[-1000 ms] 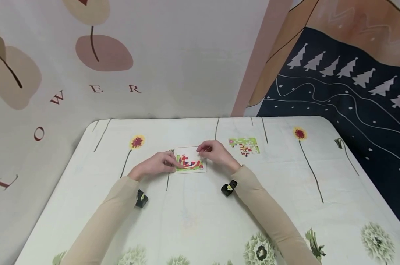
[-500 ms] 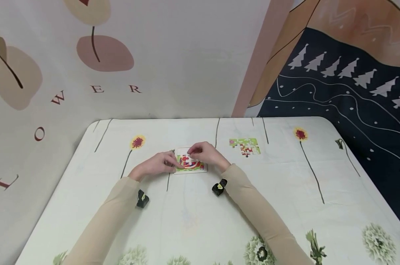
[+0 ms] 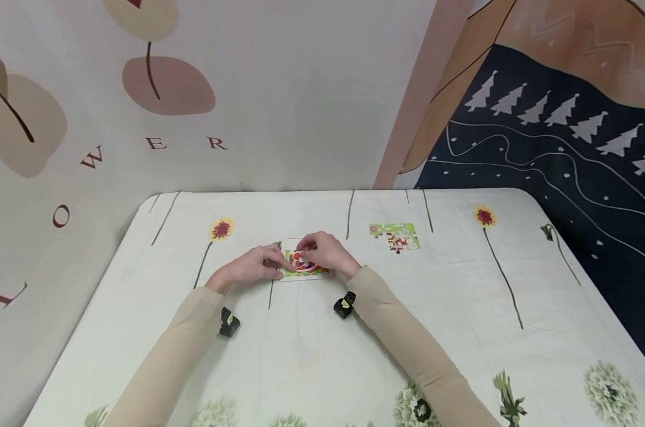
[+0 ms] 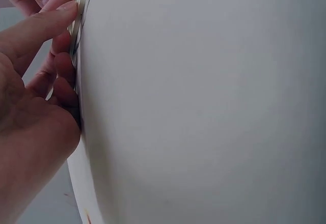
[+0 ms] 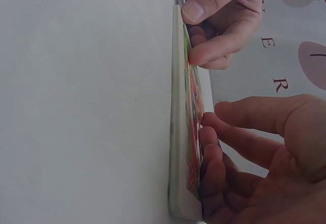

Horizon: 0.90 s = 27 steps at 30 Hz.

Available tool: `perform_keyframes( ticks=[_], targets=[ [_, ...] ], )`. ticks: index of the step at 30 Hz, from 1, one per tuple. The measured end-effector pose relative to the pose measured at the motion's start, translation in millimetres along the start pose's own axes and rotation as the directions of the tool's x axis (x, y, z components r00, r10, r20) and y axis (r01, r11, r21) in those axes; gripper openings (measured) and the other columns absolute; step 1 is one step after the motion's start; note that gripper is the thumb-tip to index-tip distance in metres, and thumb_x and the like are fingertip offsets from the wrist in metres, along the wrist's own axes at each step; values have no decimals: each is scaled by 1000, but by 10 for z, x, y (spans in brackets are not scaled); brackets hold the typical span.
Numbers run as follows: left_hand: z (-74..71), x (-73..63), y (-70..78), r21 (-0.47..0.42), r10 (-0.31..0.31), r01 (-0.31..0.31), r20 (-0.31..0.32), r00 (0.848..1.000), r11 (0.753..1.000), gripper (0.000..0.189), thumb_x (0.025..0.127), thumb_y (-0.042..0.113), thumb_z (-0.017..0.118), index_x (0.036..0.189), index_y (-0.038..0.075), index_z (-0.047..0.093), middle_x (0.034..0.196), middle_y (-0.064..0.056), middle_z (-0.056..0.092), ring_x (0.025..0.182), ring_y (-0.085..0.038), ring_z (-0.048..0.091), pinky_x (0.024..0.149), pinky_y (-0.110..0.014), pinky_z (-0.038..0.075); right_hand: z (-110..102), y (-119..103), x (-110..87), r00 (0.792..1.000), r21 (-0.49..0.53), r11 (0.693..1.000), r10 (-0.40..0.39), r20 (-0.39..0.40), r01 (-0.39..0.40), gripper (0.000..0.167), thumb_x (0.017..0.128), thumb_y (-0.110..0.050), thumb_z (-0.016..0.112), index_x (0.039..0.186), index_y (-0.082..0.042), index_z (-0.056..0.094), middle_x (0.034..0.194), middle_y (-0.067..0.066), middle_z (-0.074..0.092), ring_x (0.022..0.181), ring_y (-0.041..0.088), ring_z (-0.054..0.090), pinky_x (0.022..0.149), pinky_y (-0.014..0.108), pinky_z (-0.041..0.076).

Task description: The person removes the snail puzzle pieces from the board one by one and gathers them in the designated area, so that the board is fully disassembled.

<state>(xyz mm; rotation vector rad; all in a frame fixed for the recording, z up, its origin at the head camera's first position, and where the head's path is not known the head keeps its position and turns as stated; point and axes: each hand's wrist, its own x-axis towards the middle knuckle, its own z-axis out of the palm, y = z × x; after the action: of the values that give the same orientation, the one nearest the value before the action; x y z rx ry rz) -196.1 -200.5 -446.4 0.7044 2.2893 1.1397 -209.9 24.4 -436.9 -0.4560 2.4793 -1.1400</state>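
Observation:
A small jigsaw puzzle in a white-edged tray lies flat on the table, partly filled with red, white and green pieces. At its left side rests my left hand, the straight index finger pressing on the lower left pieces and the thumb at the tray's near corner. My right hand is over the upper middle of the tray. Its thumb and index fingertips come together at the pieces, pinching a puzzle piece that they mostly hide; the right wrist view shows these fingertips close to the tray's face.
Several joined puzzle pieces lie farther back to the right of the tray. The table is covered by a white flower-print cloth. Behind it hangs a printed fabric wall.
My right hand has moved left and slightly nearer, from the tray's upper right corner to its upper middle. The left hand has stayed in place at the tray.

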Motion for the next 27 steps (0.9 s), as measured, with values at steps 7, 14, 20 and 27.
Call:
perform_keyframes(
  ticks=[7, 14, 20, 27],
  targets=[
    [0, -1, -25, -8, 9, -9, -6, 1000, 1000, 22, 93, 0, 72, 115, -1, 77, 111, -10, 65, 103, -22, 51, 92, -40, 40, 24, 5, -8, 1000, 49, 999, -16, -20, 17, 16, 96, -3, 66, 111, -6, 69, 97, 6, 66, 84, 15, 56, 72, 25, 42],
    [9, 11, -55, -18, -1, 1, -9, 1000, 1000, 22, 93, 0, 72, 115, 0, 78, 111, -10, 65, 103, -23, 50, 93, -40, 39, 64, -1, -8, 999, 113, 993, -18, -48, 24, 10, 95, -3, 67, 104, -8, 66, 98, 8, 69, 85, 17, 60, 70, 24, 44],
    [2, 9, -40, -23, 11, -11, -11, 1000, 1000, 22, 93, -1, 72, 114, -1, 77, 111, -11, 65, 102, -23, 50, 93, -39, 40, 101, -5, 12, 996, 150, 988, -26, -81, 38, 7, 96, -2, 66, 99, -7, 65, 94, 9, 71, 81, 16, 61, 67, 24, 45],
    [3, 8, -32, -18, -2, 2, -14, 1000, 1000, 22, 93, 0, 72, 114, 1, 78, 111, -10, 66, 103, -21, 52, 93, -37, 41, 97, -5, 15, 995, 220, 975, 7, -100, 15, 5, 97, -1, 65, 99, -5, 66, 89, 8, 70, 75, 13, 59, 63, 22, 45]
  ],
)
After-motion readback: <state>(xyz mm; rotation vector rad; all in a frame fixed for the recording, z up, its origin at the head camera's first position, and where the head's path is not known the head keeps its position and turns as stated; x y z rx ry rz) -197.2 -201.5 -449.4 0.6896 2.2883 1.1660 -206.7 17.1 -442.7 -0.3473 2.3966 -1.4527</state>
